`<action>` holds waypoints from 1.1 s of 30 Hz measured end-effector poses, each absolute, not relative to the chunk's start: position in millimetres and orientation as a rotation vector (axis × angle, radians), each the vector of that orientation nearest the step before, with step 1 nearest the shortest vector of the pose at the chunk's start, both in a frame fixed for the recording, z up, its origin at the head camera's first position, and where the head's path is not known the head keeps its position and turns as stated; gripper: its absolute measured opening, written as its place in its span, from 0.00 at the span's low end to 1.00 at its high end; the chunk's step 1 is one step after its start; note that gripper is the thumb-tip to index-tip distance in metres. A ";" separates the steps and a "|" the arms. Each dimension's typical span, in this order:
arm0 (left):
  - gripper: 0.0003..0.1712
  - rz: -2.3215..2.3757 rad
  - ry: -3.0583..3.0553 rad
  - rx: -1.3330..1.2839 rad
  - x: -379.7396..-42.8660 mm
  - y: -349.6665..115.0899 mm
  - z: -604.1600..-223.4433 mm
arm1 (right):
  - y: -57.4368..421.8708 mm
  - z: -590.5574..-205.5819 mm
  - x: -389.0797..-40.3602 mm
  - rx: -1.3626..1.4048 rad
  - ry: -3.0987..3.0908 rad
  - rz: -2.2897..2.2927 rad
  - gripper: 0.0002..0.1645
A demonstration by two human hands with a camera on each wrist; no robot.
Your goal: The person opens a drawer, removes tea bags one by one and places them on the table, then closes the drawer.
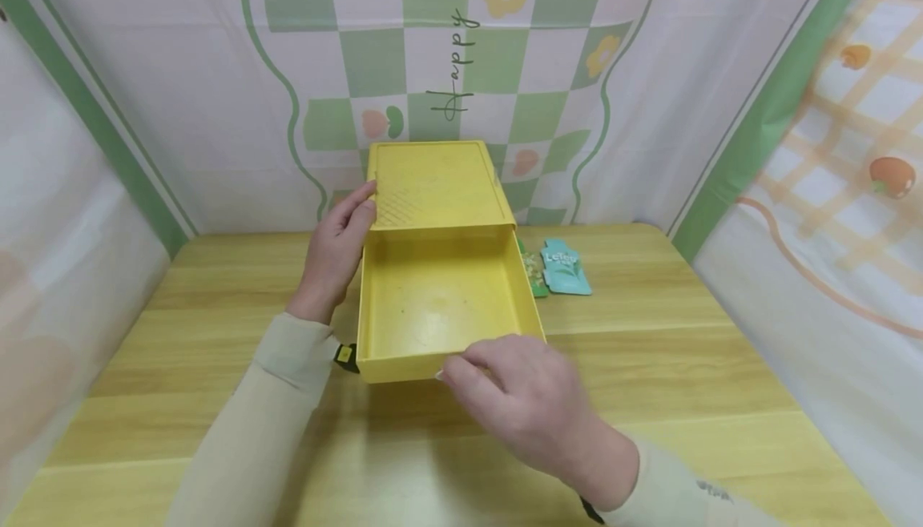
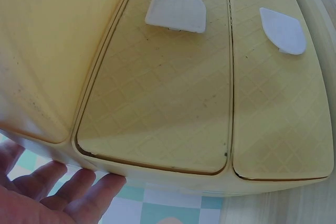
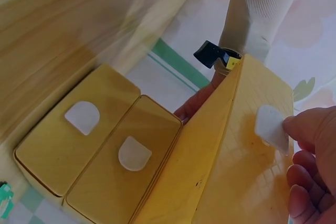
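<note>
Drawer [image 1: 440,303] open, we are pinching its near white handle [image 3: 269,123] with our right hand [image 1: 530,399].
Our relaxed left hand [image 1: 335,251] is seemingly bracing the yellow cabinet [image 1: 440,183] on the worktop [image 1: 649,335]; our next slide likely calls for steadiness.

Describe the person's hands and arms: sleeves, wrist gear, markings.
Left hand and right hand: no gloves. Beige sleeves; the right one bears small dark print, illegible. Black gear with a yellow patch at the left wrist; a black edge shows at the right.
</note>
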State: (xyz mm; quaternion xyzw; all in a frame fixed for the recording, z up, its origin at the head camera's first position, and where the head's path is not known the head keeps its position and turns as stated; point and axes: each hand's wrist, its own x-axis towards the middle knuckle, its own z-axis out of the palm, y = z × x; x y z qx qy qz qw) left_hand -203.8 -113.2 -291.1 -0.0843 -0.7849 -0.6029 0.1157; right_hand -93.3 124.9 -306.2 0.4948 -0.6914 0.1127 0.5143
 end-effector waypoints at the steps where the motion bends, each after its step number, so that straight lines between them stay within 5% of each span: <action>1: 0.31 -1.767 -2.299 -0.248 -203.7 -113.1 -291.0 | 124.4 -305.7 -93.7 1.187 -1.648 0.260 0.07; 33: 0.31 -1.776 -2.285 -0.256 -203.8 -112.7 -291.4 | 118.8 -311.9 -88.3 1.152 -1.700 0.213 0.06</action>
